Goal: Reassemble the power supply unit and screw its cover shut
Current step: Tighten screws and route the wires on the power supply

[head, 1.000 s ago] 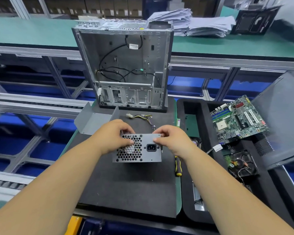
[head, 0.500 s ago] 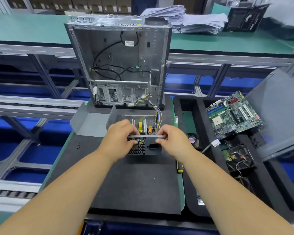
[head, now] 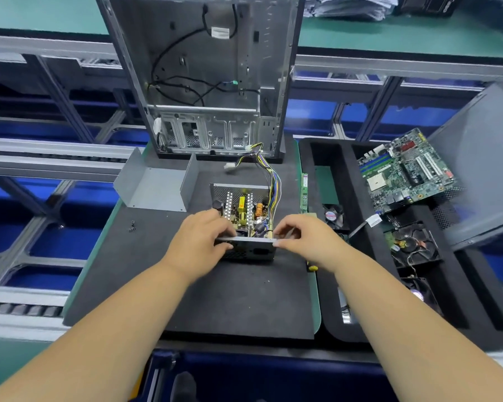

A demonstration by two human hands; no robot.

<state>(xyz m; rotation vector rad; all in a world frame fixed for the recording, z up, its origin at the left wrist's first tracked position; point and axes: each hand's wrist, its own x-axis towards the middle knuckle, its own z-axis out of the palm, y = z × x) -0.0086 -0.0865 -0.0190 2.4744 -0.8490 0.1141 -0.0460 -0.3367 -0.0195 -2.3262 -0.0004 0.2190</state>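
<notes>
The open power supply unit [head: 245, 210] lies flat on the black mat [head: 230, 300], its circuit board with yellow and copper parts facing up. Its coloured cable bundle [head: 269, 172] runs back toward the case. My left hand [head: 198, 242] grips the near left corner of its front panel. My right hand [head: 305, 239] pinches the near right corner of the same panel. The grey U-shaped cover [head: 154, 187] lies apart at the mat's back left. Several small black screws [head: 132, 226] sit on the mat to the left.
An empty computer case [head: 209, 76] stands upright behind the mat. On the right, a black foam tray [head: 348, 175] holds a motherboard [head: 403, 172], fans and a drive. A grey side panel [head: 482, 158] leans at far right. A yellow-handled screwdriver [head: 312, 267] peeks out beside my right wrist.
The power supply unit has been tipped from standing on end to lying flat, so its open inside now faces up. Both hands stayed on its front panel.
</notes>
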